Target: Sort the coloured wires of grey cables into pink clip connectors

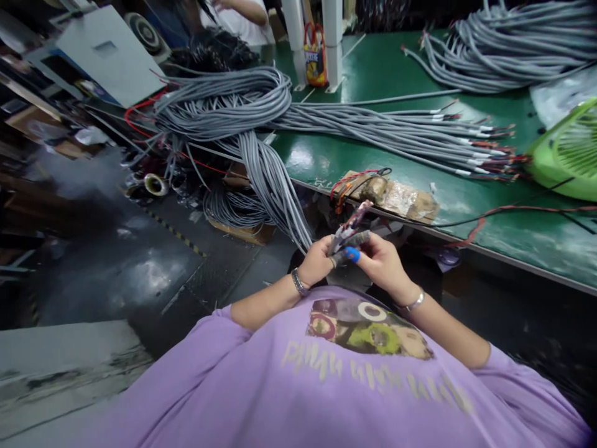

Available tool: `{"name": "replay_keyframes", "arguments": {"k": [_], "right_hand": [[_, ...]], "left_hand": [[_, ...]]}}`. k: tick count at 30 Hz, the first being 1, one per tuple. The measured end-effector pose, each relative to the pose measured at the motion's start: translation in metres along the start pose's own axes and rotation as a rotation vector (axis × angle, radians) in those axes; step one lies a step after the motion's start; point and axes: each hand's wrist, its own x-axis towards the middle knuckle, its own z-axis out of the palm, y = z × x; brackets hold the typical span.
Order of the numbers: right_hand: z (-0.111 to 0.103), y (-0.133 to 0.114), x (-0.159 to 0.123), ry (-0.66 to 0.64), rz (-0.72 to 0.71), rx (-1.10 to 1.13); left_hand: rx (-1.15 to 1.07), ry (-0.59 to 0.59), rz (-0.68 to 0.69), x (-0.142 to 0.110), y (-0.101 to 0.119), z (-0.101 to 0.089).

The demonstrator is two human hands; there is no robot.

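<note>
Across the green worktop point(373, 71), grey cables point(373, 127) stretch rightward, their coloured wires already exposed. Past its near edge, both left hand point(317, 261) and right hand point(382, 264) pinch a smaller cable bundle point(344, 235), its wires exposed too; what remains is unclear.

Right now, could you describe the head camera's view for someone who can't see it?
The left hand and right hand hold grey cable ends with exposed wires at a green workbench. On it lie more grey cables and a lime-green fan.
</note>
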Motion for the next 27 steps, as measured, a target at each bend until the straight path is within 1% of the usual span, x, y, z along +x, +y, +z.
{"name": "replay_keyframes", "arguments": {"k": [2, 4, 7, 9, 10, 11, 12, 14, 15, 16, 18, 20, 21, 24, 27], "right_hand": [[0.006, 0.0, 0.002, 0.013, -0.041, -0.074], [0.005, 0.0, 0.001, 0.013, -0.073, -0.126], [-0.001, 0.002, -0.003, 0.005, -0.095, -0.13], [-0.005, 0.004, -0.006, -0.042, -0.088, -0.117], [-0.007, 0.006, -0.007, -0.063, -0.079, -0.12], [-0.009, 0.007, -0.008, -0.085, -0.065, -0.113], [-0.01, 0.008, -0.008, -0.087, -0.067, -0.119], [-0.011, 0.01, -0.006, -0.073, -0.067, -0.133], [-0.012, 0.01, -0.005, -0.067, -0.063, -0.142], [-0.013, 0.01, -0.003, -0.068, -0.054, -0.147], [-0.013, 0.008, 0.0, -0.089, -0.015, -0.144], [-0.011, 0.004, 0.004, -0.105, 0.047, -0.116], [-0.009, 0.002, 0.006, -0.122, 0.082, -0.094], [-0.002, 0.0, 0.011, -0.179, 0.137, 0.01], [0.002, 0.006, 0.014, -0.178, 0.214, 0.128]], "left_hand": [[0.089, -0.036, 0.024, -0.001, -0.004, -0.001], [0.129, -0.073, 0.026, -0.004, -0.006, -0.003], [0.061, -0.167, 0.021, -0.009, -0.004, -0.008], [0.009, -0.242, 0.001, -0.012, -0.003, -0.011], [-0.008, -0.256, -0.01, -0.013, -0.002, -0.011], [-0.023, -0.233, -0.013, -0.014, -0.002, -0.012], [-0.043, -0.173, -0.007, -0.015, -0.002, -0.012], [-0.112, -0.01, 0.019, -0.015, -0.001, -0.013], [-0.151, 0.053, 0.03, -0.015, 0.0, -0.013], [-0.19, 0.089, 0.038, -0.015, 0.002, -0.014], [-0.241, 0.075, 0.026, -0.014, 0.007, -0.015], [-0.239, -0.005, -0.024, -0.012, 0.012, -0.016], [-0.229, -0.008, -0.049, -0.011, 0.014, -0.015], [-0.106, -0.004, -0.059, -0.007, 0.015, -0.014], [-0.023, -0.037, -0.091, -0.008, 0.011, -0.014]]}}
